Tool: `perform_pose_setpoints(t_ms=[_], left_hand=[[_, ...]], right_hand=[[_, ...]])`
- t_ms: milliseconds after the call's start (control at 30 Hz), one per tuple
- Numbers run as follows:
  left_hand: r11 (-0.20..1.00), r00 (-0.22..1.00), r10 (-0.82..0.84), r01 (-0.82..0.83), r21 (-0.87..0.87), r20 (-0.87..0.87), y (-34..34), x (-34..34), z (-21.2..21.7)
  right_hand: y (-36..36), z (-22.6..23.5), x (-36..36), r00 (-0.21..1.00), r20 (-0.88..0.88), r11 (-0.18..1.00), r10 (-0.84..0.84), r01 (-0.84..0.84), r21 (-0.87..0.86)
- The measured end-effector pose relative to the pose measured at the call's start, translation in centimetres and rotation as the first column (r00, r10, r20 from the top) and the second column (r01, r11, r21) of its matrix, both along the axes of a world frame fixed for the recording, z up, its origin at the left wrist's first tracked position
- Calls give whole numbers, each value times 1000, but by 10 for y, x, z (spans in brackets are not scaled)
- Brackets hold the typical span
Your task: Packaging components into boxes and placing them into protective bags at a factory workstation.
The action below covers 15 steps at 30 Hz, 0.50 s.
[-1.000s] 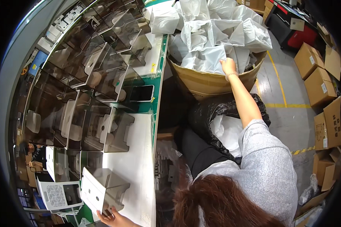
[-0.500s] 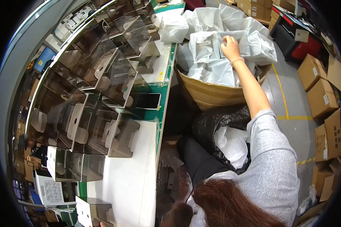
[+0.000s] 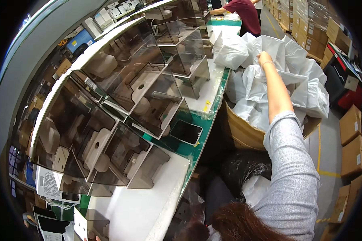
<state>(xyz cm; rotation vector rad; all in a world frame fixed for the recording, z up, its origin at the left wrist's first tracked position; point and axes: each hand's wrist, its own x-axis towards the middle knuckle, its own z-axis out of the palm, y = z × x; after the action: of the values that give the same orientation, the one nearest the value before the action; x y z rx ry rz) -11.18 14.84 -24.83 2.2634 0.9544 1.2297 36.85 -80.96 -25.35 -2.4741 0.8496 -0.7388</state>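
Observation:
My right arm reaches forward to a big cardboard carton (image 3: 245, 130) heaped with white plastic bags (image 3: 256, 90). Up there my right hand (image 3: 264, 58) is closed on the upper edge of a white bag; its fingertips are partly hidden. At the lower left edge, only fingertips of my left hand (image 3: 97, 238) show, against a smoky clear plastic housing (image 3: 97, 222) with a white panel (image 3: 80, 223) on one side. The rest of that hand is out of the picture. Several similar smoky housings (image 3: 151, 170) stand stacked along the bench to the left.
A phone (image 3: 186, 132) lies on the green bench mat, beside a white foam sheet (image 3: 149, 205). Below the carton is a black plastic bag (image 3: 245, 166) with white material inside. Brown boxes (image 3: 352, 140) line the right. Another person in a dark red top (image 3: 245, 16) is at the far bench.
The view has swung left, so the bench and carton appear farther right. My right hand has gone from inside an open white bag to a bag edge farther back. My left fingertips stay at the housing.

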Motion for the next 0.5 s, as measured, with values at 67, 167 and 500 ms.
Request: perform_pose_setpoints(t_ms=[67, 167, 500], left_hand=[[999, 1000, -7, 5, 51, 28, 22, -15, -12], [997, 998, -47, 45, 58, 33, 18, -11, -10], [977, 922, -205, 210, 21, 329, -27, 44, -8]], right_hand=[[1, 8, -7, 994, 81, 996, -78, 74, 50], [23, 35, -29, 920, 386, 998, -60, 58, 15], [96, 170, -247, 607, 647, 821, 461, -569, -52]])
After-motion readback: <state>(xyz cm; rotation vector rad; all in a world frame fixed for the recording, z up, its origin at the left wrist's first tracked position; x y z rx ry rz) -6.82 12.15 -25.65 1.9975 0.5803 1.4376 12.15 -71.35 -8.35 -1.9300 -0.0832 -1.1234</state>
